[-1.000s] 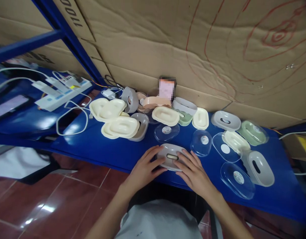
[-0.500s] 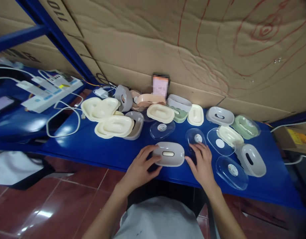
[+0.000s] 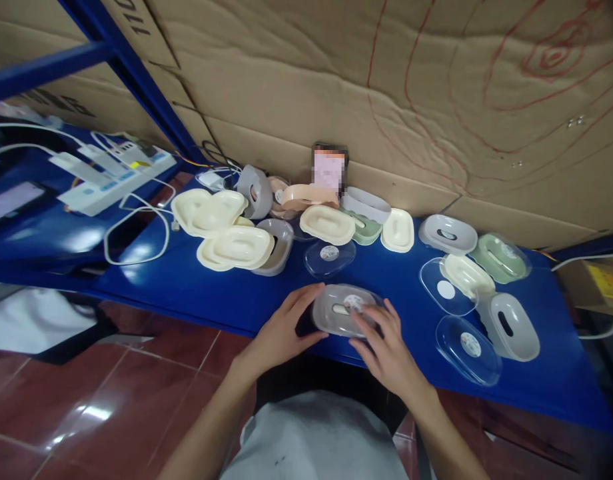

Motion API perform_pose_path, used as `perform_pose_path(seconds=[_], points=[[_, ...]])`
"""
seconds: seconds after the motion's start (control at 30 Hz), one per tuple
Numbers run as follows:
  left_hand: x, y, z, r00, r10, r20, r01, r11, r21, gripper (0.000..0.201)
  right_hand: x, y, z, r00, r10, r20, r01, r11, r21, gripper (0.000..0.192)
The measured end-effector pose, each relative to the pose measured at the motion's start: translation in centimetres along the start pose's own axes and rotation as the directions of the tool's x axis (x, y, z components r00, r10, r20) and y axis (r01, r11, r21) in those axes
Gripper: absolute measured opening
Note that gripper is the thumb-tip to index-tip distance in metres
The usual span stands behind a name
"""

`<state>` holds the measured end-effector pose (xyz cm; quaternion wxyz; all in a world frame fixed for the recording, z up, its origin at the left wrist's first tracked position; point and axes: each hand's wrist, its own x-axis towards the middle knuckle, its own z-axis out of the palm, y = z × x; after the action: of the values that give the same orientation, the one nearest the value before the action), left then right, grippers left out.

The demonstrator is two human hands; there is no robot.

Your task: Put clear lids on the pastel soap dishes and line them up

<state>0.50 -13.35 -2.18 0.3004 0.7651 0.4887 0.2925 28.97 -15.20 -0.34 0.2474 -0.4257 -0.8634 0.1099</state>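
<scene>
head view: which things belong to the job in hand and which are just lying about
In the job, it seems:
gray dish between the left hand and right hand
clear lid over it
cream trays and loose lids, probably

Just lying about, apparently:
power strip
phone at far left
cardboard box at right

At the near edge of the bench (image 3: 211,300), a dish (image 3: 324,321) sits between the left hand (image 3: 281,327) and the right hand (image 3: 386,343), with a lid (image 3: 354,302) lying over it. Just beyond is a spare lid (image 3: 316,265), and behind that a tray (image 3: 328,225). To the left, stacked trays (image 3: 244,248) lie partly over a second dish (image 3: 280,257). To the right, another lid (image 3: 439,300) overlaps a second tray (image 3: 469,270); a third dish (image 3: 519,333) lies near and right of both. The cardboard (image 3: 286,87) stands behind; a power strip (image 3: 106,190) lies at the left.
</scene>
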Motion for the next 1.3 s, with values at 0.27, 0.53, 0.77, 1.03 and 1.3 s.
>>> perform_pose_path(seconds=[0.27, 0.53, 0.77, 1.03, 1.3], points=[[0.2, -0.1, -0.2, 1.0, -0.001, 0.029, 0.003, 0.999, -0.04, 0.088, 2.2, -0.1, 0.2, 0.968, -0.14, 0.21, 0.169, 0.977, -0.128, 0.055], [0.7, 0.1, -0.6, 0.999, -0.007, 0.038, 0.01, 0.996, -0.093, 0.083, 2.0, 1.4, 0.8, 0.99, -0.081, 0.116, 0.09, 0.993, -0.077, 0.058], [0.4, 0.3, -1.2, 0.999, 0.045, 0.014, -0.041, 0.982, -0.184, 0.072, 1.2, 2.4, -1.4, 0.993, -0.116, 0.034, 0.118, 0.991, -0.064, 0.071], [0.5, 0.6, -0.9, 0.997, 0.01, -0.074, -0.021, 0.99, -0.141, 0.033, -11.7, 14.1, -13.4, 0.674, 0.201, -0.711, -0.571, 0.752, -0.329, 0.079], [0.7, 0.4, -0.2, 0.991, 0.057, -0.123, -0.067, 0.995, -0.079, 0.024, -21.2, 26.6, -15.9, 0.536, 0.437, -0.722, -0.81, 0.508, -0.293, 0.108]])
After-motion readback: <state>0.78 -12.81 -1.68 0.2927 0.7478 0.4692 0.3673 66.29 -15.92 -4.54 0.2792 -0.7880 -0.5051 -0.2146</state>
